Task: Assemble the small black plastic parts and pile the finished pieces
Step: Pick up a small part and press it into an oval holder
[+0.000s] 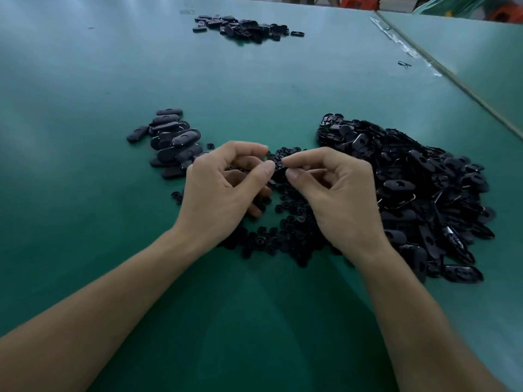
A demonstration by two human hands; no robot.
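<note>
The finished pile (172,145) at left is small. Your left hand (223,190) and right hand (334,199), fingers curled, pinch one black part (280,167) between them above the round pieces (285,230). The large heap of shells (418,193) at right awaits assembly: judge most of the work not yet done

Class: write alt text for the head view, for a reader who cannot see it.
A left hand and a right hand pinch one small black part between them over a heap of round parts on a green table. A small pile of oval pieces lies left, a large pile of shells right, a third pile farther back.
</note>
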